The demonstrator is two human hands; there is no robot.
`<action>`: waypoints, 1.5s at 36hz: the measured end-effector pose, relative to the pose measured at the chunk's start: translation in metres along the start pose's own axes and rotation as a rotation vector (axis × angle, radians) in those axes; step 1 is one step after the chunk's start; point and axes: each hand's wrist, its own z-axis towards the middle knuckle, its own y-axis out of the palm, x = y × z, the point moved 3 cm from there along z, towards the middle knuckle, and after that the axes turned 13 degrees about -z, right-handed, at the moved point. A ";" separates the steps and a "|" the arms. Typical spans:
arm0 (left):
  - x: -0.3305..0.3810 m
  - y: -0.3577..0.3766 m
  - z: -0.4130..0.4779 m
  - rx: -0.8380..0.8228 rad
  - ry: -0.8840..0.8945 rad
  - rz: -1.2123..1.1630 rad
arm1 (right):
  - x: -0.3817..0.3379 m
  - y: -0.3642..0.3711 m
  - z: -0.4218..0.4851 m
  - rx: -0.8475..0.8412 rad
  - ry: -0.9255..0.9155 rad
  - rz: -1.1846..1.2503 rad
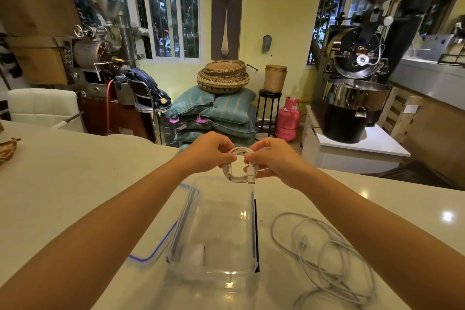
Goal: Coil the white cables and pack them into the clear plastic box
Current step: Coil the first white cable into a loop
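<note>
In the head view, both hands are raised above the far end of the clear plastic box (221,231), holding a coiled white cable (239,165) between them. The left hand (208,152) pinches the coil's left side with closed fingers; the right hand (274,161) grips its right side, with the plug (251,175) hanging down just below the fingers. The box stands open on the pale worktop (63,184), near its near edge, with its blue-rimmed lid (161,241) lying against its left side. A small white object rests in the box's near left corner. To the right of the box, a loose white cable (327,254) sprawls in untidy loops on the worktop.
</note>
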 end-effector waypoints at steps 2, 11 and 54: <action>-0.006 0.001 0.001 0.004 -0.025 0.023 | 0.003 0.005 0.005 0.027 0.032 -0.034; -0.046 0.024 0.001 -0.020 -0.222 0.186 | 0.025 0.039 0.019 0.069 0.137 -0.256; -0.093 0.067 0.010 -0.215 -0.206 1.016 | 0.053 0.104 0.037 -0.027 0.205 -0.742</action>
